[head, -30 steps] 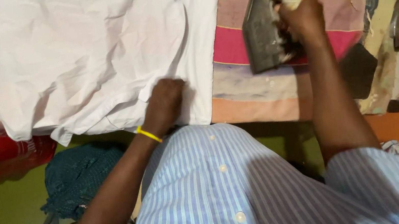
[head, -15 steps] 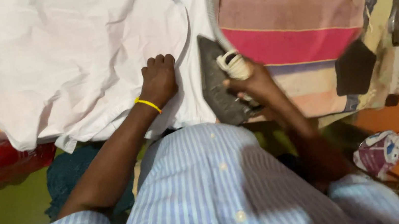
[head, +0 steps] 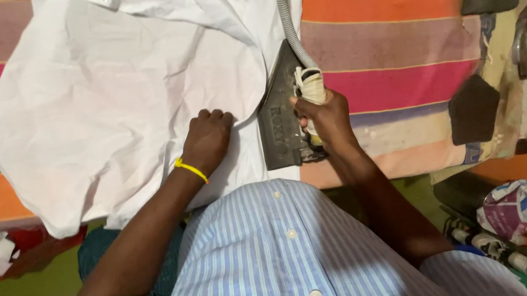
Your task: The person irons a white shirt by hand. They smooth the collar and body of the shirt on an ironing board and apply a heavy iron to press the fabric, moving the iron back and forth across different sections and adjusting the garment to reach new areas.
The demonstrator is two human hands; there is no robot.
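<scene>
Head view: the right hand (head: 324, 116) has its fingers wrapped around the cloth-bound handle of a dark, heavy metal iron (head: 281, 120), near the striped counter's (head: 398, 35) front edge. The left hand (head: 206, 138) presses flat, fingers loosely curled, on the crumpled white cotton shirt (head: 115, 100) just beside the iron.

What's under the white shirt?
The striped multicoloured cloth shows around the crumpled white shirt; the left hand presses on top. Whatever lies beneath the shirt's middle is covered.

Right hand (head: 325, 114) grips iron (head: 281, 115); left hand (head: 207, 139) presses shirt (head: 101, 101).
</scene>
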